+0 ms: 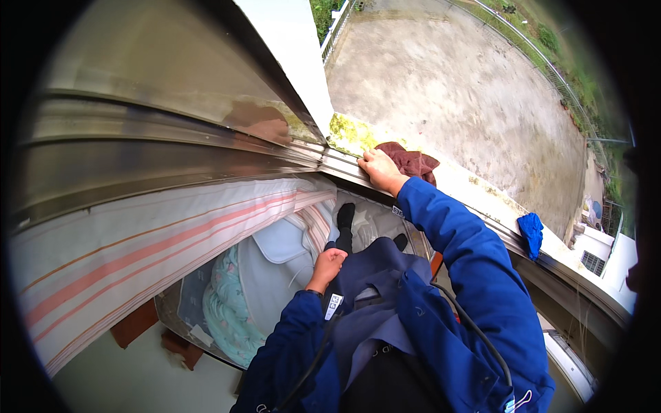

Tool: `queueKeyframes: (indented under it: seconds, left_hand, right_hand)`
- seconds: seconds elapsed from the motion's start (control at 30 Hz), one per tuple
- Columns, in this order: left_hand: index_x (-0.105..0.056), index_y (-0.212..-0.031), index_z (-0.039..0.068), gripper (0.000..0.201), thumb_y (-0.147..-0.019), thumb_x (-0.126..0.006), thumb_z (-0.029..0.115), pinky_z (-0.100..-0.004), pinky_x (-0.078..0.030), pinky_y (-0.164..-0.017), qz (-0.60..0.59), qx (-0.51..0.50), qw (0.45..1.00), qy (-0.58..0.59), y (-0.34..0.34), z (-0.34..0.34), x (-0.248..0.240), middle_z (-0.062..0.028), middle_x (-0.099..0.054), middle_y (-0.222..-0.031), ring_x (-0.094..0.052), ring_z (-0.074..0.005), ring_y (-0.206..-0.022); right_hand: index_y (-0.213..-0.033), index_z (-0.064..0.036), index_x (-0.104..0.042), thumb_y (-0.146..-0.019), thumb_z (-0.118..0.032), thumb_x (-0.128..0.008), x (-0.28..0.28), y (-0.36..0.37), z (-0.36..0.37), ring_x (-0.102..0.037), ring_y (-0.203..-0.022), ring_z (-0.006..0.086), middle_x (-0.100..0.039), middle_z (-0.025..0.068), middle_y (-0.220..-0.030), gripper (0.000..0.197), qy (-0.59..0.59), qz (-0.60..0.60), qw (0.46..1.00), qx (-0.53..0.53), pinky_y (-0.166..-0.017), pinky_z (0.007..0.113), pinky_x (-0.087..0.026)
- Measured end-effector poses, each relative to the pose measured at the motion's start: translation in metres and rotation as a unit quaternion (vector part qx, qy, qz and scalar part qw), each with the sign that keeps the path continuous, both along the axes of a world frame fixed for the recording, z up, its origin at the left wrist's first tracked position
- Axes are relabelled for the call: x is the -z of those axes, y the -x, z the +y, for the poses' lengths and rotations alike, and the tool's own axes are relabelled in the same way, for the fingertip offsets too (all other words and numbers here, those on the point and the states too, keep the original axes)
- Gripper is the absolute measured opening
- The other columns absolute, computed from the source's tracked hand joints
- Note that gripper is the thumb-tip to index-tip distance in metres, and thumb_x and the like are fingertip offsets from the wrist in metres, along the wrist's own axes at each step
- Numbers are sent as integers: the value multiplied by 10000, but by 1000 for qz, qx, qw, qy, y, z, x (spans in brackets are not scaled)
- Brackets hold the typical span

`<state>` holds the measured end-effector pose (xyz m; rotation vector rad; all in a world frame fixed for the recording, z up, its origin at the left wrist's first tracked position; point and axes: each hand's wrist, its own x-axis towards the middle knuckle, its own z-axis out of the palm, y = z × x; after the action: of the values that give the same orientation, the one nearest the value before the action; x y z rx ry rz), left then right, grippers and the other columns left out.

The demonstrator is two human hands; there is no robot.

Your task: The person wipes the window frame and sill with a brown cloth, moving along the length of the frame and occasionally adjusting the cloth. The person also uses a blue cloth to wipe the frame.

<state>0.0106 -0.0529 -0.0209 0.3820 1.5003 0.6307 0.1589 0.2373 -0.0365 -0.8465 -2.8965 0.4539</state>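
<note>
My right hand presses on the metal window track, its fingers closed on a maroon cloth bunched on the outer ledge. My left hand is curled into a loose fist and rests on my dark trouser leg, holding nothing I can make out. Both arms are in blue jacket sleeves. My feet in black socks show below the sill.
A glass pane slants away at upper left. A white curtain with pink stripes hangs below it, over a clear bag of folded bedding. A blue cloth lies on the ledge to the right. Far below is a concrete yard.
</note>
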Motion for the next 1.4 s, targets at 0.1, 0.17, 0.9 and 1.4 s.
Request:
queueKeyframes:
  seconds: [0.1, 0.17, 0.9, 1.4]
  left_hand:
    - [-662, -916, 37, 122, -873, -621, 144, -203, -408, -533, 6, -6, 1000, 1, 1, -4, 0, 21, -599, -700, -506, -53, -579]
    - [-660, -919, 35, 123, -874, -620, 142, -205, -410, -535, 15, -5, 1000, -1, 2, -9, 1, 21, -600, -699, -507, -54, -579]
    - [-651, -924, -6, 119, -877, -609, 96, -216, -473, -676, 35, 7, 999, 38, 3, -22, -5, -36, -664, -817, -600, -79, -735]
    - [-660, -896, 4, 106, -866, -607, 90, -214, -459, -670, 20, 4, 999, -44, -39, -5, 3, -12, -659, -799, -584, -72, -717]
  right_hand:
    - [-917, -71, -632, -726, -117, -540, 5, 12, -2, -542, -881, 265, -556, 93, -832, 217, -1, 49, 998, 25, -769, 354, -437]
    - [-959, -65, -635, -731, -116, -538, 8, 29, 0, -531, -891, 266, -543, 91, -855, 253, -14, 96, 995, 39, -789, 353, -443]
    - [-1118, -106, -618, -822, -156, -484, 7, 45, 3, -513, -930, 260, -539, 96, -908, 329, -18, 63, 997, 29, -802, 358, -395]
    - [-1114, -84, -615, -762, -131, -545, -27, -81, -17, -514, -940, 239, -571, 87, -910, 362, -39, -53, 998, -13, -809, 372, -356]
